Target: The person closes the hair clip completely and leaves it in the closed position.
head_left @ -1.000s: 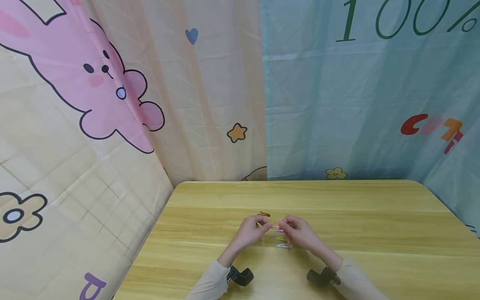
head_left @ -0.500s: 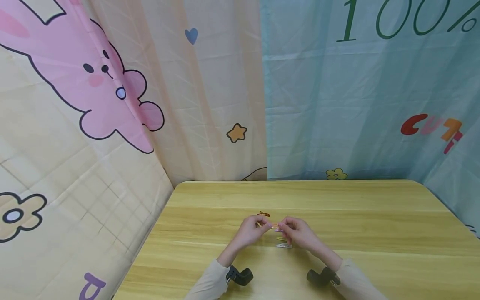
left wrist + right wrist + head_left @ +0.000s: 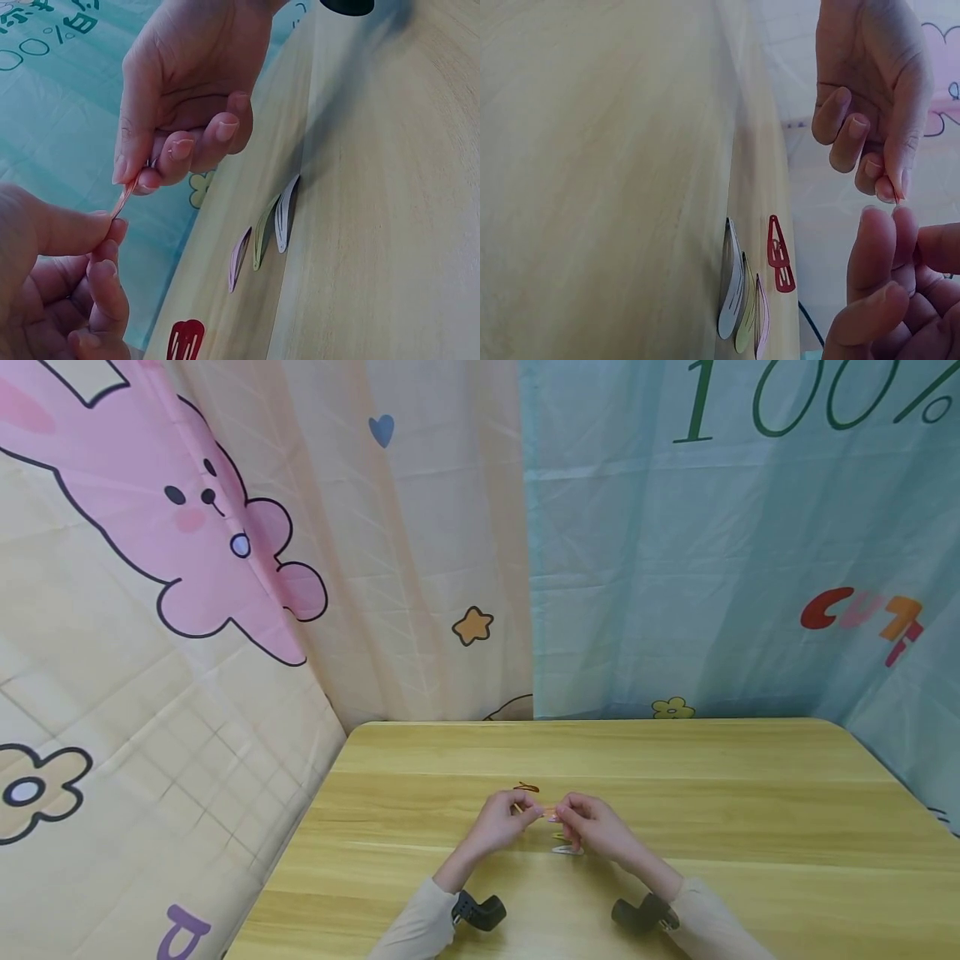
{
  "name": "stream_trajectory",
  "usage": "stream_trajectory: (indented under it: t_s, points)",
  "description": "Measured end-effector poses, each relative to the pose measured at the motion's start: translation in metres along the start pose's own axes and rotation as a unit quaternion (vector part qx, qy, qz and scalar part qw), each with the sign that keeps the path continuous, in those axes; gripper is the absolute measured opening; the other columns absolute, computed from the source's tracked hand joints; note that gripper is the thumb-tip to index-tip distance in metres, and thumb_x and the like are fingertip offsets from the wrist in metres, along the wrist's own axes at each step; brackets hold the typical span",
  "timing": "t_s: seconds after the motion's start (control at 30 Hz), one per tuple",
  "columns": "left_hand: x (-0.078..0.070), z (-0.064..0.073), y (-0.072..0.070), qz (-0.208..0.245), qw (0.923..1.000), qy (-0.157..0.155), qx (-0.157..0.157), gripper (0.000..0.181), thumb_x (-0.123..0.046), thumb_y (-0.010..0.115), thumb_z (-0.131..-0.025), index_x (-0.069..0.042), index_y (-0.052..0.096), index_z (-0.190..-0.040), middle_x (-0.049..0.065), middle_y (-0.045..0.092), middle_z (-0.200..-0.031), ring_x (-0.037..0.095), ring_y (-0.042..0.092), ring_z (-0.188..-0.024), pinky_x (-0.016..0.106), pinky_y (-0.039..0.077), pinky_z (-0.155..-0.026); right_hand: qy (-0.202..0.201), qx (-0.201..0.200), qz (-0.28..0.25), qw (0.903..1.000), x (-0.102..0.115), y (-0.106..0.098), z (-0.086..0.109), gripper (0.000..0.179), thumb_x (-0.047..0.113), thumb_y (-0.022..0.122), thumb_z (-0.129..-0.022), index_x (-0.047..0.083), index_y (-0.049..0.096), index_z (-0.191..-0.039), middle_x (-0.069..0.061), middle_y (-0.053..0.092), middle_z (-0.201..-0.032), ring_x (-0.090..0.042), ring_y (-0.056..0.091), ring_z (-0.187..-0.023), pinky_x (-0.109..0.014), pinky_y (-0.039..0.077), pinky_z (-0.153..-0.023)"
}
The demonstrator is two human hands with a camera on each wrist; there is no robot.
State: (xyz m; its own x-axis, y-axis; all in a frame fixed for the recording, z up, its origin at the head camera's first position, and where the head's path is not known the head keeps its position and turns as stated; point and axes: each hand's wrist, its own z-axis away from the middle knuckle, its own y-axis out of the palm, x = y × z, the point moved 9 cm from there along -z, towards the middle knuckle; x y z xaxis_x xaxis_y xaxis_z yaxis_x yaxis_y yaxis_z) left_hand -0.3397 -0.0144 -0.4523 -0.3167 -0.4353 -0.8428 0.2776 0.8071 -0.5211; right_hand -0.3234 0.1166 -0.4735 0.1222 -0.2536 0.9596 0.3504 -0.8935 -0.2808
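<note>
Between my two hands, above the table, is a thin orange snap hair clip [image 3: 124, 198]. My left hand [image 3: 504, 823] pinches one end with thumb and fingertips. At the other end, the thumb and index finger of my right hand [image 3: 600, 827] pinch it, the other fingers loosely curled. Much of the clip is hidden by the fingertips. Below, in a slanted row on the table, lie a pink hair clip [image 3: 238, 261], a yellow-green hair clip [image 3: 262, 234] and a silvery white hair clip [image 3: 286, 214]. Red hair clips [image 3: 778, 251], overlapping, lie beyond the row's pink end.
The wooden table [image 3: 750, 793] has rounded far corners. Printed curtains [image 3: 637, 568] hang behind it and on both sides. A black device [image 3: 480, 912] is strapped to the left wrist, and a similar black device [image 3: 643, 913] to the right.
</note>
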Motion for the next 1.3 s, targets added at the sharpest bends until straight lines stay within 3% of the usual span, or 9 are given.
stream_trajectory:
  t_s: [0.2, 0.43, 0.67, 0.77, 0.97, 1.17, 1.3]
  points:
    - [-0.0016, 0.0004, -0.0004, 0.006, 1.0, 0.003, 0.002, 0.013, -0.016, 0.064, -0.092, -0.006, 0.066, -0.085, -0.003, 0.057, -0.07, 0.007, 0.047, -0.053, 0.021, 0.037, -0.045, 0.003, 0.012, -0.018, 0.9998, 0.0019, 0.0016, 0.0011, 0.033, 0.026, 0.05, -0.1, -0.006, 0.053, -0.097, -0.016, 0.056, -0.073, -0.019, 0.054, -0.054, -0.023, 0.029, -0.041]
    - [-0.0017, -0.0002, 0.0, 0.022, 0.9997, -0.005, 0.005, 0.011, -0.014, 0.063, -0.092, -0.006, 0.066, -0.085, -0.002, 0.056, -0.071, 0.008, 0.048, -0.054, 0.022, 0.037, -0.045, 0.007, 0.021, -0.041, 0.9989, 0.0002, 0.0024, -0.0001, 0.033, 0.026, 0.05, -0.1, -0.007, 0.052, -0.098, -0.014, 0.055, -0.073, -0.017, 0.054, -0.053, -0.025, 0.029, -0.041]
    - [0.0039, -0.0004, 0.0016, 0.049, 0.9985, -0.022, 0.007, 0.011, -0.014, 0.064, -0.092, -0.005, 0.066, -0.086, 0.009, 0.06, -0.074, 0.011, 0.049, -0.057, 0.022, 0.037, -0.048, 0.011, 0.028, -0.068, 0.9973, -0.0037, 0.0024, -0.0006, 0.034, 0.025, 0.051, -0.099, -0.009, 0.051, -0.098, -0.009, 0.055, -0.072, -0.017, 0.054, -0.054, -0.025, 0.031, -0.042]
    - [0.0059, -0.0002, 0.0022, 0.067, 0.9973, -0.029, 0.01, 0.011, -0.014, 0.063, -0.092, -0.004, 0.066, -0.086, 0.008, 0.06, -0.074, 0.012, 0.049, -0.059, 0.023, 0.037, -0.05, 0.007, 0.032, -0.083, 0.9961, -0.0038, 0.0021, -0.0011, 0.033, 0.023, 0.05, -0.1, -0.009, 0.052, -0.097, -0.007, 0.055, -0.071, -0.018, 0.054, -0.054, -0.025, 0.032, -0.043]
    - [0.0055, 0.0003, 0.003, 0.099, 0.9941, -0.04, 0.021, 0.013, -0.014, 0.062, -0.093, -0.003, 0.065, -0.087, 0.011, 0.058, -0.077, 0.012, 0.049, -0.062, 0.024, 0.035, -0.052, 0.004, 0.05, -0.101, 0.9937, -0.0014, 0.0022, -0.0007, 0.034, 0.023, 0.049, -0.1, -0.011, 0.05, -0.101, -0.014, 0.057, -0.075, -0.017, 0.055, -0.055, -0.025, 0.035, -0.046]
    - [0.0048, -0.0002, 0.0034, 0.114, 0.9921, -0.042, 0.03, 0.014, -0.015, 0.061, -0.094, -0.002, 0.064, -0.089, 0.001, 0.054, -0.074, 0.011, 0.048, -0.062, 0.024, 0.035, -0.052, 0.001, 0.063, -0.113, 0.9916, -0.0004, 0.0027, -0.0006, 0.035, 0.022, 0.05, -0.1, -0.013, 0.049, -0.103, -0.015, 0.058, -0.077, -0.016, 0.056, -0.058, -0.024, 0.037, -0.048]
    - [0.0046, 0.0006, 0.004, 0.129, 0.9903, -0.045, 0.029, 0.015, -0.014, 0.061, -0.094, 0.0, 0.064, -0.089, 0.0, 0.053, -0.073, 0.012, 0.047, -0.062, 0.024, 0.035, -0.053, -0.008, 0.071, -0.123, 0.9898, -0.0002, 0.0036, -0.0003, 0.036, 0.023, 0.049, -0.1, -0.014, 0.047, -0.101, -0.012, 0.057, -0.075, -0.015, 0.055, -0.057, -0.023, 0.037, -0.049]
